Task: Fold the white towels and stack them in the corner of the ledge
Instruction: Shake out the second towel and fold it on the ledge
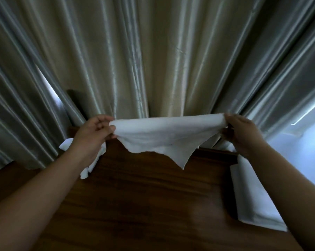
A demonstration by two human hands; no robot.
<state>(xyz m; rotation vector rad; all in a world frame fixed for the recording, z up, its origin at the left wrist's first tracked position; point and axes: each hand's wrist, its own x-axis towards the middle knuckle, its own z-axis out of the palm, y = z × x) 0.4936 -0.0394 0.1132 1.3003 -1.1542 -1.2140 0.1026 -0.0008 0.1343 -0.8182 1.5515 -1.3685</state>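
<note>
A white towel (164,134) hangs stretched in the air above the dark wooden ledge (144,196), doubled over along its top edge with ragged corners drooping down. My left hand (93,134) pinches its left end and my right hand (241,131) pinches its right end. A folded white towel (252,196) lies flat at the right side of the ledge, partly under my right forearm. A crumpled white towel (91,163) lies at the left behind my left wrist, mostly hidden.
Shiny grey-beige curtains (153,60) hang right behind the ledge and brush its back edge. Bright window light (301,142) shows at the right, and a narrow gap (49,87) in the curtains at the left.
</note>
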